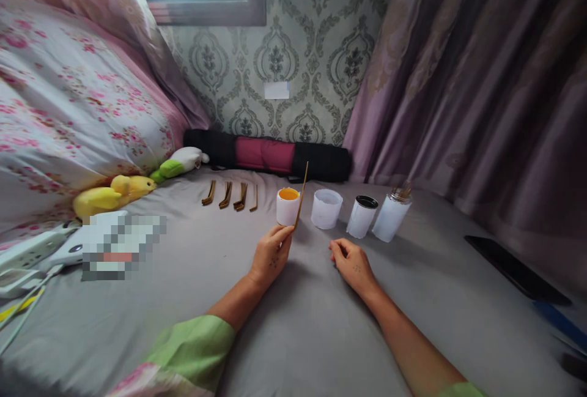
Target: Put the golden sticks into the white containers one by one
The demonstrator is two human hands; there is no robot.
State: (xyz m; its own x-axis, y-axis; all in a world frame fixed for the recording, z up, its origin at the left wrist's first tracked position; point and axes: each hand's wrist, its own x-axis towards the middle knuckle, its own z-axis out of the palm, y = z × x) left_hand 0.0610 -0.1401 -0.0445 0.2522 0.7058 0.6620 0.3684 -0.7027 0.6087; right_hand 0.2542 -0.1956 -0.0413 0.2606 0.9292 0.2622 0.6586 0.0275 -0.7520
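Observation:
My left hand [274, 253] is closed on the lower end of a thin brown stick [301, 196], which points upward and leans slightly right. Just behind that hand stands a white-wrapped cup with an orange inside [287, 208]. My right hand [352, 264] rests on the grey sheet with its fingers curled in, and nothing shows in them. Beyond it are a pale translucent cup [326, 210], a white-wrapped can with a dark inside [362, 218] and a white-wrapped jar [391, 219] holding several sticks [402, 192].
On the sheet at left lie bent-stick bundles [225, 195] and a single bent stick [254, 199]. Plush toys [110, 195], a white box-like device [87, 241] and a power strip [39, 247] sit farther left. A black-and-maroon roll [266, 155] lies along the wall; a dark flat object [516, 268] lies right.

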